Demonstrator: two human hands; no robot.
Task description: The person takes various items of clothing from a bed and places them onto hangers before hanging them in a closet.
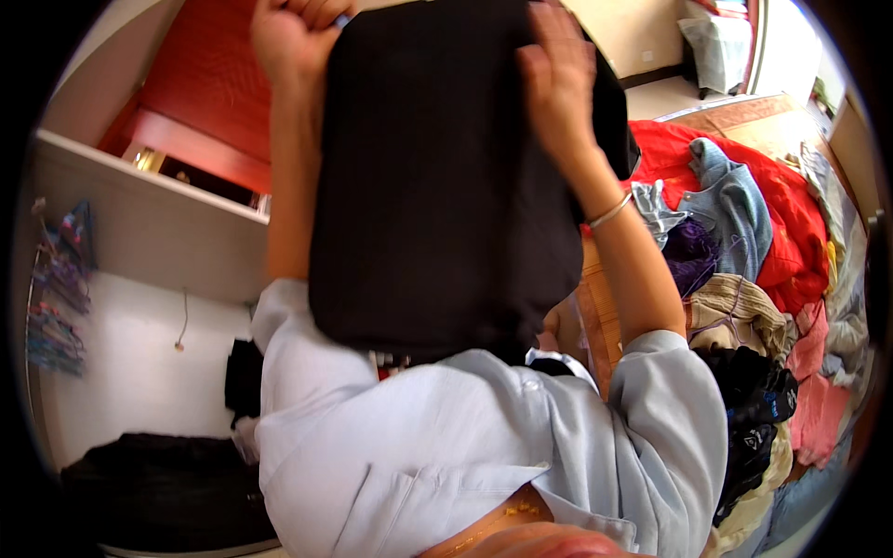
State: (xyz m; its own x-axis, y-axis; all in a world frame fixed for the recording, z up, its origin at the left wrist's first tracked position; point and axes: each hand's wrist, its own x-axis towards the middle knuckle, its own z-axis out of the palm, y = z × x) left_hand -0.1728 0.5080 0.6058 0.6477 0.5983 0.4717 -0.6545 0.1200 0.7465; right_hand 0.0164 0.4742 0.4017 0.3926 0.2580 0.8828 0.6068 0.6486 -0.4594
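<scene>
A large black fabric bag (432, 188) with rounded corners fills the middle of the view, upright in front of my chest. My left hand (300, 35) has its fingers curled at the bag's upper left edge, where a small blue bit shows beside them. Flat against the upper right of the bag lies my right hand (558, 77), slightly blurred, its thumb apart from the fingers. A bangle (610, 210) circles my right wrist. The bag's far side and most of what lies beneath it are hidden.
To the right, a bed (739, 115) bears a red cloth (795, 244), a blue knitted garment (732, 202), a beige knit (732, 307) and black clothes (753, 418). On the left are a wardrobe shelf (153, 185), hangers (63, 293) and a dark bundle (167, 488).
</scene>
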